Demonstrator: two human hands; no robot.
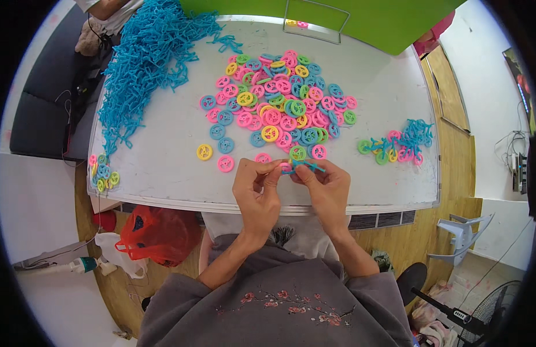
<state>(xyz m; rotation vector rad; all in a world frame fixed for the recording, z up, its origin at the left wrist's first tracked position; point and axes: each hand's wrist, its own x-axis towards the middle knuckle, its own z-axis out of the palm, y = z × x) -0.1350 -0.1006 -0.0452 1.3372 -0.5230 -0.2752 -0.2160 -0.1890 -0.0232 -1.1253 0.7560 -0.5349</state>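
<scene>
My left hand (257, 191) pinches a small pink wheel (285, 167) above the table's near edge. Close beside it, my right hand (323, 188) grips a thin blue plastic frame (312, 166), and the two pieces meet between my fingertips. A green wheel (297, 152) shows just beyond my fingers; whether it is joined to the frame or lies on the table I cannot tell. Past my hands spreads a heap of pink, blue, yellow and green wheels (271, 117). Loose wheels lie near my left hand, among them a pink wheel (225, 163) and a yellow wheel (204, 152).
A tall pile of blue plastic frames (142, 63) covers the white table's (181, 173) left side. Blue frames with wheels on them (404, 143) are bunched at the right. A green panel (383, 23) rises behind; a red bag (158, 234) lies below the front edge.
</scene>
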